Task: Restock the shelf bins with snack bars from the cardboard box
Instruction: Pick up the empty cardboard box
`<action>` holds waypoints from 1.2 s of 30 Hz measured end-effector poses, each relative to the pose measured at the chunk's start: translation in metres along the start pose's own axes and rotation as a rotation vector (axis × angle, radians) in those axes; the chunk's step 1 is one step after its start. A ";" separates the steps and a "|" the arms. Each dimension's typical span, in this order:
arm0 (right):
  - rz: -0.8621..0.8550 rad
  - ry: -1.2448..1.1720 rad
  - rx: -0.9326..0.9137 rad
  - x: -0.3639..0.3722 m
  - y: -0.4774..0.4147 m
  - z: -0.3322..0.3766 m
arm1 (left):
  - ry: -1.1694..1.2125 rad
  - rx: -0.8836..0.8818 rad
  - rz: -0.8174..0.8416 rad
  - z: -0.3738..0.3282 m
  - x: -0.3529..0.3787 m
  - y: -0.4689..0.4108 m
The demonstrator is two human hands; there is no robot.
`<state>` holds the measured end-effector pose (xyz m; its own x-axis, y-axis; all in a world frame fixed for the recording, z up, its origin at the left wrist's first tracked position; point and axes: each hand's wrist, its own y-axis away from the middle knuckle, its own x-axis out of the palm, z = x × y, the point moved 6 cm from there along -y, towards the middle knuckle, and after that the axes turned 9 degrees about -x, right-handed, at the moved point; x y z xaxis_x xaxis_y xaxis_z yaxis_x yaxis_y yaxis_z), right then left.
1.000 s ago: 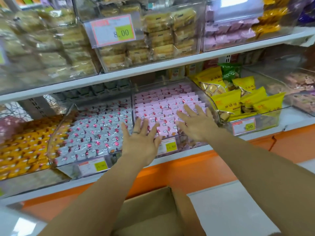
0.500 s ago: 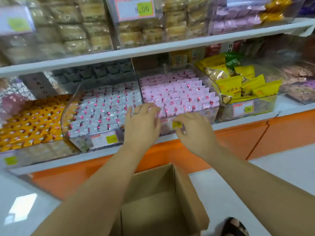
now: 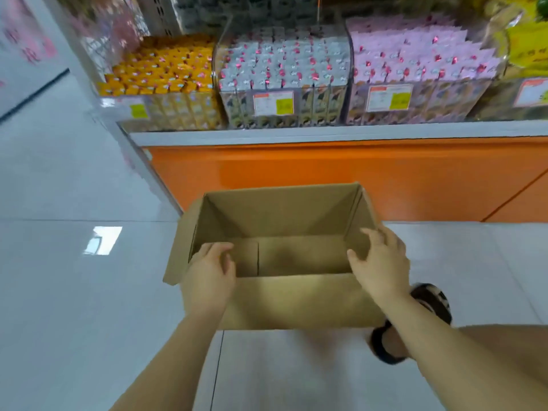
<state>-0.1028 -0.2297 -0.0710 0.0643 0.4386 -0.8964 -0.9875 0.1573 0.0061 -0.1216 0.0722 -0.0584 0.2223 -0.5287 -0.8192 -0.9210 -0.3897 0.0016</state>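
**A:** Two hands on the cardboard box (image 3: 296,301), is that right?

**B:** Yes. The left hand (image 3: 210,274) curls its fingers over the rim at the near left corner. The right hand (image 3: 381,262) clasps the right wall, thumb inside and fingers over the top edge.

**A:** Where does the box stand?

**B:** On the pale tiled floor (image 3: 59,292), open at the top, just in front of the orange base panel (image 3: 326,167). Its left flap hangs outward, and the brown bottom and inner walls show.

**A:** And the bins?

**B:** Three clear ones sit side by side on the white shelf ledge (image 3: 296,133), above and beyond the box. The orange bin (image 3: 184,111) is at the left, the silver bin (image 3: 320,105) in the middle and the pink bin (image 3: 444,105) at the right. Each is packed with rows of small wrapped snack bars (image 3: 284,60).

**A:** Any labels?

**B:** A price label (image 3: 272,102) with a yellow patch sits on each front, too blurred to read.

**A:** Anything else?

**B:** Yellow bags (image 3: 527,46) lie at the far right. A dark sandal (image 3: 430,301) shows on the floor beside the box's near right corner, partly behind the right forearm.
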 end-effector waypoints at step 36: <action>-0.256 -0.573 0.370 0.087 0.023 0.045 | 0.255 -0.741 -0.263 0.137 -0.003 -0.041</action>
<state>-0.1130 -0.1481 -0.1292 0.4524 0.7264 -0.5174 -0.8245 0.5618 0.0679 -0.1286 0.1931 -0.1341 0.5490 -0.4710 -0.6905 -0.3984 -0.8737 0.2792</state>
